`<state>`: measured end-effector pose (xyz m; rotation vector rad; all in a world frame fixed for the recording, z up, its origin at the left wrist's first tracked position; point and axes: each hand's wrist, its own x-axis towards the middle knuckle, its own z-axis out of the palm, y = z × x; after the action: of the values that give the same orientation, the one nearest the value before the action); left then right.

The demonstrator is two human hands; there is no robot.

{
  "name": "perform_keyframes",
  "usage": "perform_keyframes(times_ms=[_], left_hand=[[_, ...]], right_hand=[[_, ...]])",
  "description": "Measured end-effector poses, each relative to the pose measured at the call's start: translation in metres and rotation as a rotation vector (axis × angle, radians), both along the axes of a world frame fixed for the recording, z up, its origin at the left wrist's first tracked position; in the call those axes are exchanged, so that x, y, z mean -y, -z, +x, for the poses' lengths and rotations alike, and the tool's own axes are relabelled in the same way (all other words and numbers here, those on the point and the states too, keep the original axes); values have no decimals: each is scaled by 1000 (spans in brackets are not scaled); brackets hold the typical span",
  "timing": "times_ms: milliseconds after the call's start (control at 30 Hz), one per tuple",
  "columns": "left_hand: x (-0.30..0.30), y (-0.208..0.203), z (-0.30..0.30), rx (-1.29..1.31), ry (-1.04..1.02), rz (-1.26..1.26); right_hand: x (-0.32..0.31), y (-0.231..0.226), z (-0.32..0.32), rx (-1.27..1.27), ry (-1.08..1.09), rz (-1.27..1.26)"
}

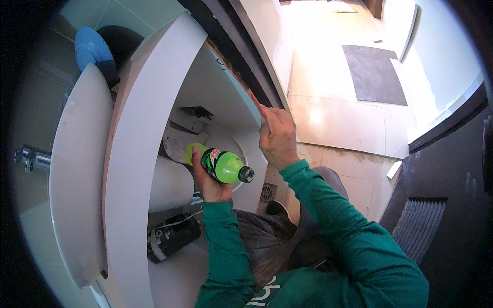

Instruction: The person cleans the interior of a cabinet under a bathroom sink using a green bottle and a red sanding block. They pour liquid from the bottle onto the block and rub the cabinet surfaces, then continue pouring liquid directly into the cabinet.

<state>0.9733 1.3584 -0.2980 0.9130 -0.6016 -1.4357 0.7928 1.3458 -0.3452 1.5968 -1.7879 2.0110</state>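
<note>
Lime-green plastic bottle (227,166) with a black cap (246,174) lay wrapped in the left hand (211,189) before the open white cabinet (164,77), long axis slanting cap-first rightward, while the right hand (279,136), beyond the cap, pinched a slim reddish strip (258,104)

One wide fisheye camera is looking down from the wearer's head, keeping the picture upright. The forearms (334,213) are extending from the lower edge, and the hands (281,137) are showing close by, near the middle. The open cabinet (128,169) is standing near the lens, its long edge bowing; beyond its right side, the floor (334,120) is stretching farther away.
</note>
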Motion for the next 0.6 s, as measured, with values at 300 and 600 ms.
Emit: perform_keyframes(times_ms=[300, 600], left_hand=[[2, 0, 1, -1, -15, 0], [3, 1, 2, -69, -38, 22]], right_hand=[[18, -13, -8, 33, -74, 162], [18, -103, -36, -85, -195, 322]])
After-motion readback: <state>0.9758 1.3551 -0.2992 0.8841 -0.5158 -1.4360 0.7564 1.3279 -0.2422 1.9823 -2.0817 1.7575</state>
